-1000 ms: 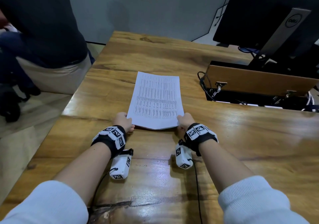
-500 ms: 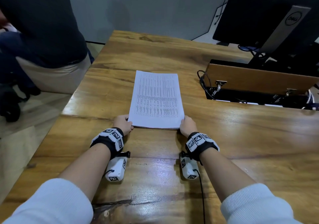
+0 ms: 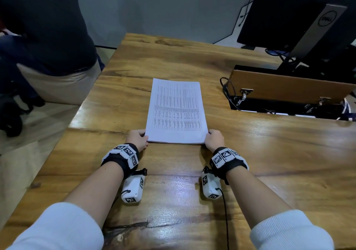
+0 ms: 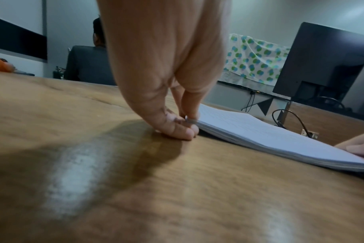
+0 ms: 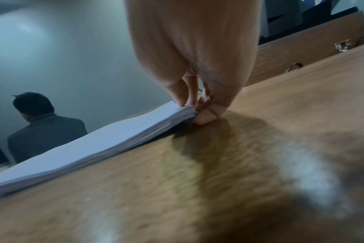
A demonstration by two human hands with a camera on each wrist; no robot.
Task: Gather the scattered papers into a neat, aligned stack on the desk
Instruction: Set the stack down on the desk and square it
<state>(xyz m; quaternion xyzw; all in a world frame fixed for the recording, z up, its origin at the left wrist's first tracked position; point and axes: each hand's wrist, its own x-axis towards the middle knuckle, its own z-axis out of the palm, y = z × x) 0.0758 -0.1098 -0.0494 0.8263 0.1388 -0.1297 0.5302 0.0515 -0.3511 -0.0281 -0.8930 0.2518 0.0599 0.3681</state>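
Observation:
A stack of white printed papers (image 3: 176,113) lies flat on the wooden desk (image 3: 173,192), its edges lined up. My left hand (image 3: 137,139) pinches the stack's near left corner, thumb under and fingers on top (image 4: 189,118). At the near right corner my right hand (image 3: 214,140) pinches the paper stack (image 5: 114,138) the same way, fingertips (image 5: 189,102) curled over the sheets. The same stack (image 4: 270,136) shows as several sheets thick in the left wrist view.
An open cable hatch with a raised wooden lid (image 3: 289,89) and loose cables (image 3: 229,93) sits at the right. A dark monitor (image 3: 300,18) stands behind it. A seated person (image 3: 44,37) is off the desk's left edge.
The stack's near edge, lifted a second ago, has come down flat on the desk. Both hands moved slightly outward to the corners and still hold them.

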